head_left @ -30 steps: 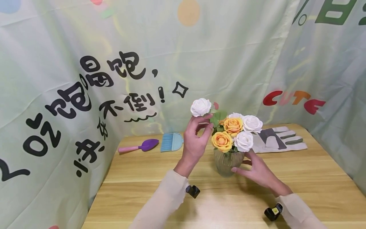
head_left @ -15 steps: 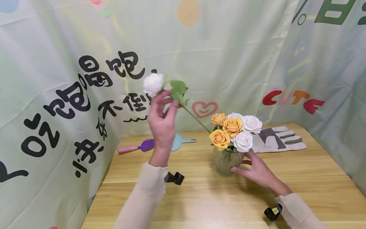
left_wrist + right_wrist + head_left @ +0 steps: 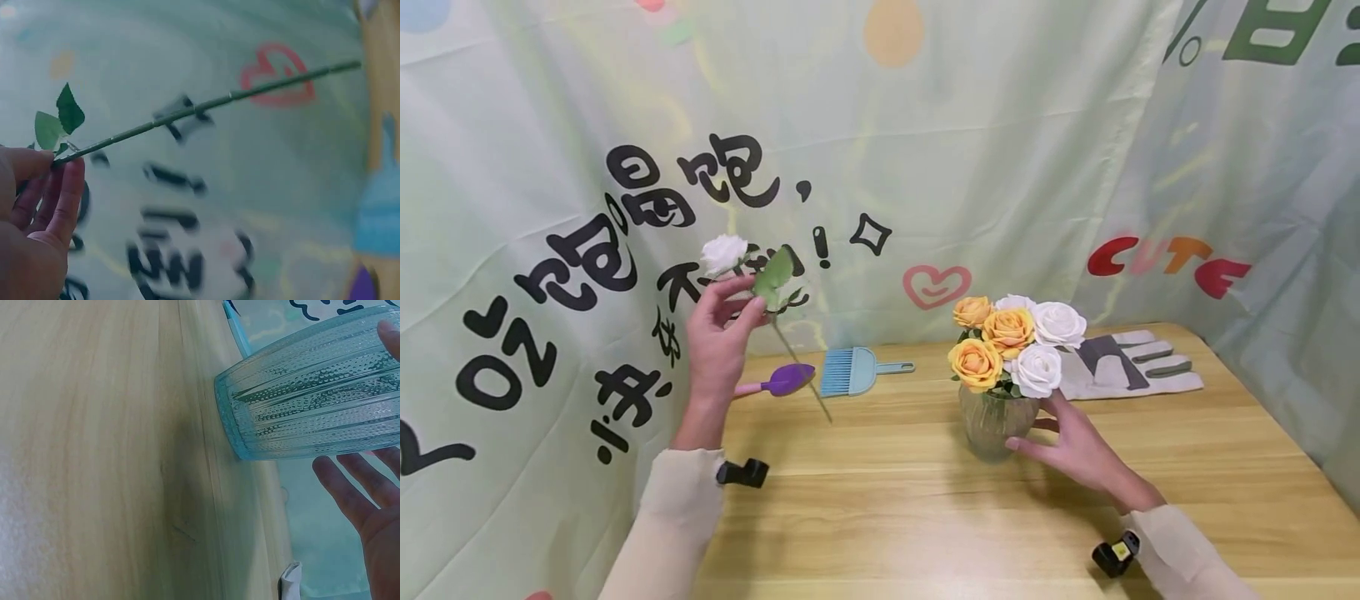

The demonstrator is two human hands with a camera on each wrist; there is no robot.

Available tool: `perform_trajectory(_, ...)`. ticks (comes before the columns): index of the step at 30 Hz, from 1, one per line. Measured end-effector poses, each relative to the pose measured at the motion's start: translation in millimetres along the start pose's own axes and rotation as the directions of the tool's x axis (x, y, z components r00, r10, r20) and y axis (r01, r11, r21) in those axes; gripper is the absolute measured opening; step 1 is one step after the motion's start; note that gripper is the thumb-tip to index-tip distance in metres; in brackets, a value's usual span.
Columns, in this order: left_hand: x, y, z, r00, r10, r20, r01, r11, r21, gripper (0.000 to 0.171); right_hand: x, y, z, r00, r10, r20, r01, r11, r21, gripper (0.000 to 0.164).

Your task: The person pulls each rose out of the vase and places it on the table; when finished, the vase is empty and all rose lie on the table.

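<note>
A long-stemmed white rose point(image 3: 724, 254) is in my left hand point(image 3: 718, 333), raised at the left above the table's back edge. Thumb and fingers pinch its green stem point(image 3: 206, 109) just below the leaves, and the bare end slants down to the right. At the right of the table, my right hand point(image 3: 1078, 446) holds the side of a ribbed glass vase point(image 3: 988, 429), thumb in front and fingers at the far side. Several orange roses point(image 3: 976, 365) and white roses point(image 3: 1037, 369) stand in the vase. Its textured wall point(image 3: 312, 394) fills much of the right wrist view.
Along the back of the wooden table point(image 3: 880, 500) lie a purple trowel point(image 3: 792, 379) with a pink handle and a light blue brush point(image 3: 853, 371). A grey-white work glove point(image 3: 1131, 367) lies behind the vase. Printed cloth point(image 3: 1000, 167) hangs round the table.
My left hand has carried the white rose from beside the bunch up and over to the left, its stem coming clear of the vase, then somewhat lower. The right hand stays at the vase.
</note>
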State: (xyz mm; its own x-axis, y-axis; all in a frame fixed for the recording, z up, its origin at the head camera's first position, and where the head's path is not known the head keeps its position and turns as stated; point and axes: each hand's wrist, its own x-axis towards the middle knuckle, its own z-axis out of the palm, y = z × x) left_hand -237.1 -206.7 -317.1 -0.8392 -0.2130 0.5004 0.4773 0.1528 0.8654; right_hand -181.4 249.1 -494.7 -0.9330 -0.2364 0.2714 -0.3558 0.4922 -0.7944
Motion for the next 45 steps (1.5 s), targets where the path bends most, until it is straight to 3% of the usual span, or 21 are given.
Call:
perform_trajectory(4,-11.3,-24.7,-34.2,0.985,-0.169,-0.033,0.172,0.971,0.163,0.035,0.0,0.6,-0.7,1.0,0.006,0.004,-0.006,1.0,-0.015,0.107)
perform_trajectory(9,-26.3,-59.1,-71.6,0.94,-0.336,-0.058,0.338,0.895,0.292,0.043,-0.1,0.6,-0.5,1.0,0.01,0.003,-0.01,1.0,-0.016,0.106)
perform_trajectory(14,-39.7,-86.4,-102.6,0.922,-0.382,-0.059,0.374,0.843,0.387,0.043,-0.1,0.5,0.2,1.0,0.01,0.006,-0.01,1.0,-0.014,0.105)
perform_trajectory(23,-68.1,-118.3,-140.0,0.876,-0.481,0.045,0.383,0.749,0.54,0.041,0.3,-0.5,-0.2,1.0,0.007,0.006,-0.007,1.0,-0.011,0.104)
perform_trajectory(32,-91.0,-151.1,-157.5,0.805,-0.58,0.127,0.432,0.719,0.545,0.042,0.4,-1.0,1.0,1.0,0.006,-0.003,-0.006,1.0,-0.006,0.105)
perform_trajectory(36,-98.1,-158.6,-158.2,0.795,-0.594,0.122,0.438,0.703,0.56,0.041,0.2,-1.2,1.4,1.0,0.012,-0.001,-0.012,1.0,-0.005,0.106)
perform_trajectory(41,-105.2,-167.3,-157.1,0.784,-0.604,0.145,0.451,0.714,0.535,0.041,-0.1,-0.8,1.1,1.0,0.005,-0.006,-0.005,1.0,-0.005,0.106)
perform_trajectory(45,-109.7,-172.5,-157.9,0.777,-0.615,0.134,0.47,0.708,0.526,0.041,-0.2,0.6,1.2,1.0,-0.002,-0.008,0.002,1.0,-0.002,0.106)
